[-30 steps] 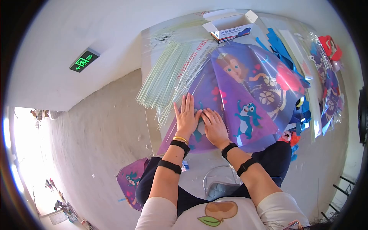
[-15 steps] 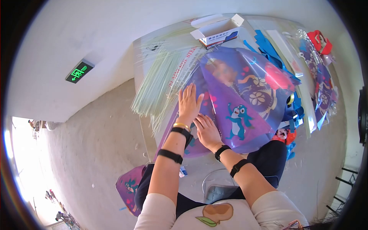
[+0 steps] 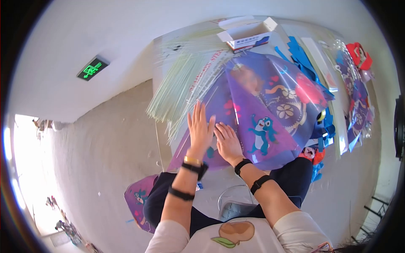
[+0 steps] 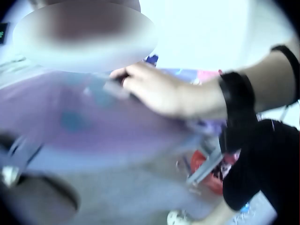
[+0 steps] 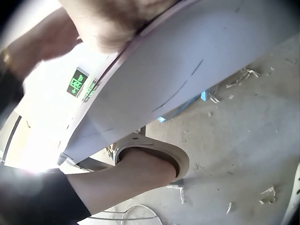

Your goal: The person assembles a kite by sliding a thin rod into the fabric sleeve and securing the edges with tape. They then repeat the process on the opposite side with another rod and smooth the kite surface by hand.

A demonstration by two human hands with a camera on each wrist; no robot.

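Note:
A purple printed plastic sheet [image 3: 287, 95], with cartoon figures and hearts, is spread over the table in front of me. Over its left part is my left hand [image 3: 200, 131], fingers straight and pointing away from me, slightly blurred. My right hand [image 3: 228, 144] rests on the sheet just right of it, fingers extended together. The left wrist view shows the right hand [image 4: 157, 89] blurred on the purple sheet [image 4: 42, 112]. Only the heel of the right hand [image 5: 115, 28] shows in the right wrist view, above the table edge.
Left of the sheet lies a bundle of thin pale rods [image 3: 173, 90]. An opened white box [image 3: 249, 40] stands at the back. Blue strips [image 3: 301, 57] and a plastic-wrapped printed pack [image 3: 356, 101] lie to the right. Another purple printed piece [image 3: 139, 202] hangs beside my left leg.
My left hand slid forward along the sheet, then drew back toward me and left, apart from the right hand. The right hand stays at about the same place on the sheet. The view shifted slightly.

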